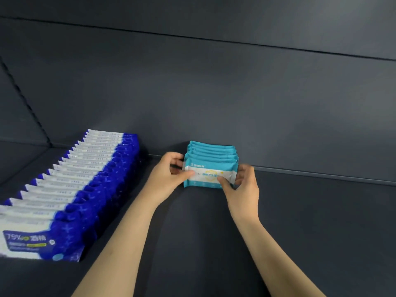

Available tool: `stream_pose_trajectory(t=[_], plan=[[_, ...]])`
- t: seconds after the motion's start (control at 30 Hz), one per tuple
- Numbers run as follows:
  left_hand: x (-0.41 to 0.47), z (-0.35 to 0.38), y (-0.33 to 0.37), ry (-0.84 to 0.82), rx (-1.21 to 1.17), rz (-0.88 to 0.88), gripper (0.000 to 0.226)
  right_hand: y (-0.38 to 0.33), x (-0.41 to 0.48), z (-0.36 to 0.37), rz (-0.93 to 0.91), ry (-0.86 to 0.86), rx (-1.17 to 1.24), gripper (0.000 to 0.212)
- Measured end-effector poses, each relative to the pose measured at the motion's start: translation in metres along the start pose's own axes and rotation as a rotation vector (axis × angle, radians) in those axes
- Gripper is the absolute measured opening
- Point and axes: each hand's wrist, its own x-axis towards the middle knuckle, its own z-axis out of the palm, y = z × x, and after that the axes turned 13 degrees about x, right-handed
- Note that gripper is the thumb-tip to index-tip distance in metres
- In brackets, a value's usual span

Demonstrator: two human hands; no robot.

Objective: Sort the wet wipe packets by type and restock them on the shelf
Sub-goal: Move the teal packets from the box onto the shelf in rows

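A short row of several teal wet wipe packets (211, 154) stands upright at the back of the dark shelf (300, 221). My left hand (169, 174) grips the left end of the front teal packet (205, 174), thumb on its white face. My right hand (244, 185) pinches that packet's right end, thumb on the front and fingers behind. A long row of blue-and-white wet wipe packets (75, 189) runs from the shelf's front left toward the back.
The dark back panel (214, 93) rises right behind the teal packets. A perforated upright strip (23, 99) slants along the left side. Bare shelf surface lies between the two rows and to the right of the teal row.
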Motion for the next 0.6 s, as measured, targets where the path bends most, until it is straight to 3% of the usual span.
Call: stream_pose_trajectory(t=[0.43,0.6], plan=[[0.002,0.008,0.002,-0.001,0.078,0.027,0.024,0.001,0.003,0.002,0.008,-0.023,-0.056,0.05],[0.001,0.01,-0.002,0.003,-0.019,-0.032,0.029,-0.003,-0.002,0.0,0.038,-0.024,-0.149,0.061]])
